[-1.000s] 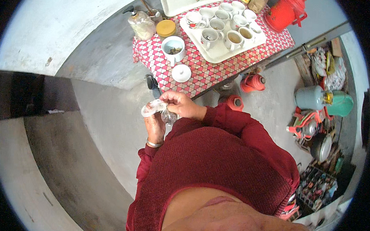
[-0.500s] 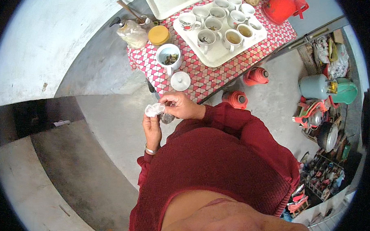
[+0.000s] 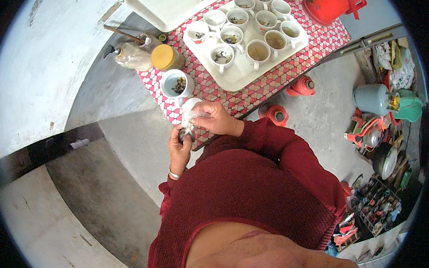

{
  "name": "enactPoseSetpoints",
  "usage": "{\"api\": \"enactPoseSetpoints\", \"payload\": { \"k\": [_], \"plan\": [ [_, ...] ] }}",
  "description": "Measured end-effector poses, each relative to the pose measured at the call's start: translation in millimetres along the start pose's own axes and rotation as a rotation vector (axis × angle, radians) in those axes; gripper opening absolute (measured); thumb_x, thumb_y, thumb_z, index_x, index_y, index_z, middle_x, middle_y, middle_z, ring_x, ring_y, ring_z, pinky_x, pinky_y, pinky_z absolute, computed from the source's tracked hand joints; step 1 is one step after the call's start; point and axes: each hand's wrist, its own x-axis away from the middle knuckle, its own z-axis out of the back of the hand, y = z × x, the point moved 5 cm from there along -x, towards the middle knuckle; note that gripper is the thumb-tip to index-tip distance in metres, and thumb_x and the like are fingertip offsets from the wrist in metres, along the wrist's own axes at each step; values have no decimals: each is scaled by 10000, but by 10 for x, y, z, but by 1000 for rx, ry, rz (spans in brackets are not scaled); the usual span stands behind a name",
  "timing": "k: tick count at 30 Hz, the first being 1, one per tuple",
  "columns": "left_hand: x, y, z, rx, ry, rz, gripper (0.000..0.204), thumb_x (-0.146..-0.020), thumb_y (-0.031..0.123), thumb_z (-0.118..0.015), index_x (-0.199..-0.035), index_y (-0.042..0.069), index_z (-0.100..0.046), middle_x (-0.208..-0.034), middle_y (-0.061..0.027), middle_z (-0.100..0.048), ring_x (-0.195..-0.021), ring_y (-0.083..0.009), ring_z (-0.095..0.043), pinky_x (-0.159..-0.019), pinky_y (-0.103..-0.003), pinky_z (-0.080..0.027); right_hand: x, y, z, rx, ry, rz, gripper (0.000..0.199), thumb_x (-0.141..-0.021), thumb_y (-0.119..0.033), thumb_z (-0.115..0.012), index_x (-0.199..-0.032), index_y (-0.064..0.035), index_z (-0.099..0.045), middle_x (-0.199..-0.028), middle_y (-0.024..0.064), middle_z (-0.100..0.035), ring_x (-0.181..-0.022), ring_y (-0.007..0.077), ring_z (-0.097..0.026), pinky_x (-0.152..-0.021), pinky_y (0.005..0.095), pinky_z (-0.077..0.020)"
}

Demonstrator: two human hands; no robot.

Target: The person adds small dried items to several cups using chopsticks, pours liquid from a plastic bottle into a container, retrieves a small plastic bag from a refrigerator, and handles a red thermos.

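A small clear plastic bag [image 3: 188, 124] with dark contents is held between my hands, just off the table's near corner. My left hand [image 3: 178, 144] is closed around its lower, filled part. The fingers of my right hand [image 3: 216, 119] pinch the loose, crumpled upper end. Right beyond them is a round white lid [image 3: 191, 103], partly hidden by the bag and my fingers. Farther back stands a white mug [image 3: 170, 88] holding dark leaves. Several white cups [image 3: 223, 56] rest on a white tray [image 3: 232, 82], some with leaves, some with brownish liquid.
A patterned red-and-white cloth [image 3: 273, 72] covers the table. At its left stand a yellow-lidded jar [image 3: 164, 57] and a pump bottle [image 3: 130, 56]. Behind is another pale tray [image 3: 157, 14]; a red container [image 3: 323, 9] stands far right. Red flasks [image 3: 275, 115] are on the floor.
My right hand has drawn the bag's crumpled end upward into a longer, twisted neck. My left hand has closed around the filled part. The view has shifted, and the table appears lower and farther left.
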Motion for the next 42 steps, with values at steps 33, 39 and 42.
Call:
{"api": "enactPoseSetpoints", "payload": {
  "k": [33, 39, 42],
  "plan": [
    [-80, 55, 426, 667, 213, 11, 235, -900, 166, -468, -1052, 8, -554, -927, -44, -613, -857, -150, -590, -771, -311, -479, -321, 135, -520, 148, -125, 7, 323, -761, 108, -494, -1060, -7, -536, -929, 38, -570, -884, 103, -542, -789, 258, -454],
    [2, 69, 495, 969, 73, 83, 354, -894, 252, -496, -1174, 39, -471, -1027, -114, -579, -945, -224, -574, -835, -391, -483, -329, 54, -542, 167, -89, 33, 236, -797, 84, -466, -969, -20, -590, -827, -12, -554, -780, 54, -512, -734, 210, -430],
    [31, 159, 481, 917, -64, 116, 417, -899, 271, -508, -1248, 61, -420, -999, -113, -590, -864, -200, -598, -747, -336, -513, -379, -36, -516, 171, -3, 112, 242, -809, 82, -456, -990, -13, -586, -845, -1, -569, -790, 70, -536, -745, 221, -444]
  ]
}}
